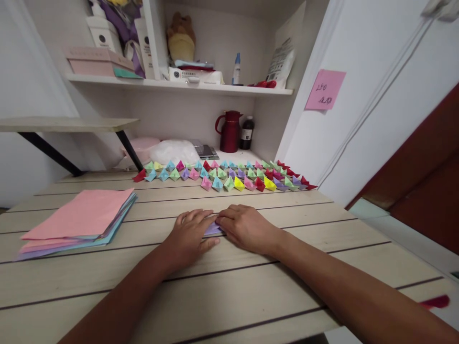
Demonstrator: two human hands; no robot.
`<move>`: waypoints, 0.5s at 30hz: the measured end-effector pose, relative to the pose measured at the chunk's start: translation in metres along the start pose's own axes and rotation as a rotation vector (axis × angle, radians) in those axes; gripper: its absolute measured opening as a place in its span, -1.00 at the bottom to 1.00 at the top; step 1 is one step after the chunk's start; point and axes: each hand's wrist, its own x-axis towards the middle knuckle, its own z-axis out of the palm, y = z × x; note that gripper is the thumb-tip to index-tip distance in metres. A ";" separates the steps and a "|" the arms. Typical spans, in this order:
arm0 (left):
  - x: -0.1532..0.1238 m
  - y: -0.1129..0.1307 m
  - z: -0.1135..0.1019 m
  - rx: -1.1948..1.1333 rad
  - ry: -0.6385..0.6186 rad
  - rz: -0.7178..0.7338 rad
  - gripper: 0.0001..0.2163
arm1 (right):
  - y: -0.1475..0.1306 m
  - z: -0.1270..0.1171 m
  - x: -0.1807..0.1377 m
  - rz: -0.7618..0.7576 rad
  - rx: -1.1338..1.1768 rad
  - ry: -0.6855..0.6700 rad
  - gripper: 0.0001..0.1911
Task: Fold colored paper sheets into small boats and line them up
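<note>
A small folded piece of purple paper (213, 229) lies flat on the slatted table, mostly covered by my fingers. My left hand (191, 233) rests over its left side, fingers stretched out flat and thumb apart below. From the right, my right hand (249, 228) has its fingers bent and pressed together on the paper's right end, touching the left fingertips. How the paper is folded cannot be seen. Beyond the hands stand rows of small folded paper boats (229, 184) in many colours. A stack of coloured paper sheets (79, 215), pink on top, lies to the left.
Behind the boats is a shelf unit (179, 83) with a dark red jug (230, 131) and a dark bottle (247, 133). A raised board (68, 124) on black legs stands at the back left. A pink note (325, 90) hangs on the right wall panel.
</note>
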 end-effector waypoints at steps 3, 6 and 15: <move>0.000 0.001 0.003 -0.001 0.024 -0.012 -0.54 | 0.000 0.002 0.000 -0.006 0.001 0.018 -0.73; 0.000 0.003 0.002 0.002 0.019 -0.024 -0.51 | 0.000 0.007 0.002 -0.016 -0.034 0.028 -0.75; 0.007 0.001 0.004 -0.278 0.127 -0.103 -0.54 | 0.001 0.017 0.011 0.056 -0.021 0.060 -0.78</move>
